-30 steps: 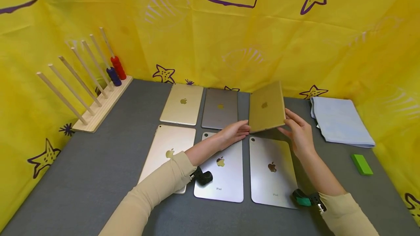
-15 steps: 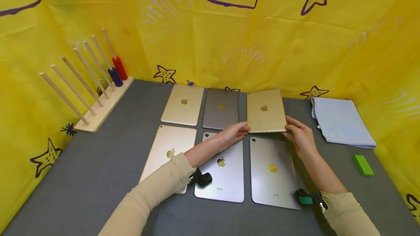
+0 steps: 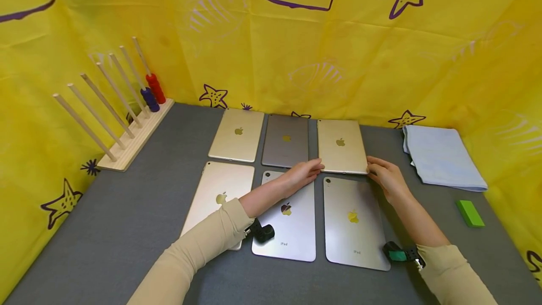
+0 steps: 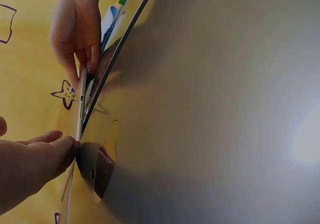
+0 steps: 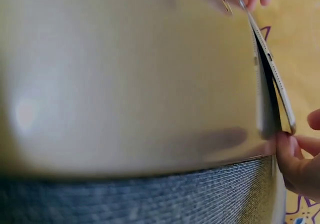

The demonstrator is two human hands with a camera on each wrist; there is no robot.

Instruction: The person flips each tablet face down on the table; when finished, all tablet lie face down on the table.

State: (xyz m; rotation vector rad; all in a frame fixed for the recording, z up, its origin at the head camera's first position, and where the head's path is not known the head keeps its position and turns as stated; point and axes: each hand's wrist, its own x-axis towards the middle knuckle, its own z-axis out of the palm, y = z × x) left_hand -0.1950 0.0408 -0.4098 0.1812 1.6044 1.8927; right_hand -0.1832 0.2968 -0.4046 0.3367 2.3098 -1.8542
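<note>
A gold tablet [image 3: 340,131] lies back side up at the back right of the row, its right near corner slightly raised in the right wrist view. My right hand [image 3: 389,179] pinches that corner between thumb and fingers. My left hand [image 3: 299,175] touches the left near corner with extended fingers, its forearm crossing a silver tablet [image 3: 292,229]. A second silver tablet [image 3: 355,239] lies just in front of the gold one. In the left wrist view the near tablet [image 4: 215,84] fills most of the picture, and the gold tablet's edge [image 4: 81,104] shows between both hands.
Two more tablets, a gold one [image 3: 238,142] and a dark grey one [image 3: 284,147], lie at the back, with another pale gold one [image 3: 224,178] at the front left. A wooden peg rack [image 3: 139,131] stands left; a light blue cloth [image 3: 442,156] and green block [image 3: 470,213] lie right.
The gold tablet was tilted up with its right side high; it has come down almost flat. My right hand has lowered with its corner, while my left hand has stayed at the left corner.
</note>
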